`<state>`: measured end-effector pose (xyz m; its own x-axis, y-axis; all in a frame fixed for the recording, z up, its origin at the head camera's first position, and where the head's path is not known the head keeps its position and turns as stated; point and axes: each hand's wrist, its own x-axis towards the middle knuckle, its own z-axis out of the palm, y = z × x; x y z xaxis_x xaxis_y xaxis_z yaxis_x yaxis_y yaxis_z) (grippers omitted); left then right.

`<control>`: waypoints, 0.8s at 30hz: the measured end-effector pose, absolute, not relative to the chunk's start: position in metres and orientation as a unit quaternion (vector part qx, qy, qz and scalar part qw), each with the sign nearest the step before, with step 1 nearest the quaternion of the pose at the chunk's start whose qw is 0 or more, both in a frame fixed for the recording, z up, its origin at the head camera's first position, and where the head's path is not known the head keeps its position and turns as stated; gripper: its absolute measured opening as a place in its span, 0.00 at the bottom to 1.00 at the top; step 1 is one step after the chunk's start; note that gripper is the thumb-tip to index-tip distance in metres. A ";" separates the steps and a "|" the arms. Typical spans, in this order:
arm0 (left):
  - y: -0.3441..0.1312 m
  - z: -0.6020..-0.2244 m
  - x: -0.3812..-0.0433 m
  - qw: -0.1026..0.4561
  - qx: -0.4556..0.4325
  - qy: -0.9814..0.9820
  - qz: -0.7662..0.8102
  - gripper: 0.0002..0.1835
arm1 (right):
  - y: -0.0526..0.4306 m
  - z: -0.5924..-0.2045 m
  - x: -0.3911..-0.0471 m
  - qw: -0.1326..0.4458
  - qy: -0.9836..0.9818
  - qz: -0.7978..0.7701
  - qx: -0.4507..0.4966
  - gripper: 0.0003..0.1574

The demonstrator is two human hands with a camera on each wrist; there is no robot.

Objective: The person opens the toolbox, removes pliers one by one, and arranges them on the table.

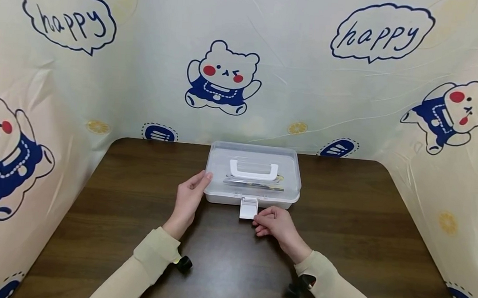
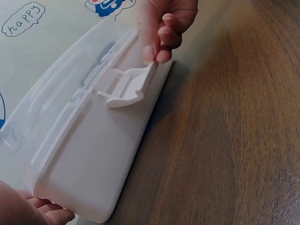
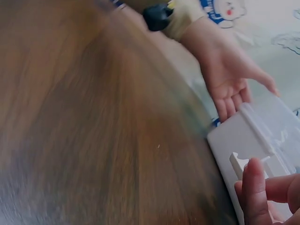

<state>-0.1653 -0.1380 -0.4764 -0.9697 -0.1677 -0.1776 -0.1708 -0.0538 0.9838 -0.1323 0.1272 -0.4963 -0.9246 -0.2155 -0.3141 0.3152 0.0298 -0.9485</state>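
Observation:
A plastic storage box (image 1: 223,162) with a clear lid and white base stands at the far side of the table, its lid down. My left hand (image 1: 188,199) rests against the box's left end, thumb at the lid's edge and fingers fairly straight along the side wall. At the front, the white latch (image 1: 249,208) is swung outward from the base. My right hand (image 1: 277,224) pinches the latch's right edge between thumb and fingers. Through the lid, slim items (image 1: 257,185) with dark and yellow parts show beneath the white handle (image 1: 253,173).
The dark wooden table (image 1: 221,269) extends on both sides of the box and toward me. A printed cloth (image 1: 302,88) with bears and "happy" bubbles hangs behind and along both sides. The box's back edge lies near the cloth.

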 end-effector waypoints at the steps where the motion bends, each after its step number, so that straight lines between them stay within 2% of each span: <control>1: -0.138 -0.476 -0.166 0.001 -0.124 0.688 0.715 0.37 | 0.126 -0.496 -0.133 0.185 0.699 -0.690 0.029 0.07; 5: -0.138 -0.476 -0.166 -0.002 -0.122 0.687 0.716 0.37 | 0.124 -0.494 -0.133 0.170 0.722 -0.670 0.004 0.07; 12: -0.137 -0.477 -0.166 -0.006 -0.123 0.686 0.717 0.36 | 0.124 -0.499 -0.131 0.165 0.722 -0.672 -0.022 0.22; 24: -0.140 -0.478 -0.164 -0.028 -0.090 0.734 0.673 0.37 | 0.146 -0.500 -0.133 0.188 0.717 -0.663 -0.104 0.28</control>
<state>-0.1639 -0.1400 -0.4776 -0.9823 -0.1692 -0.0802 -0.0946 0.0786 0.9924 -0.1329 0.1458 -0.4997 -0.9075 -0.3988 -0.1320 0.1009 0.0982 -0.9900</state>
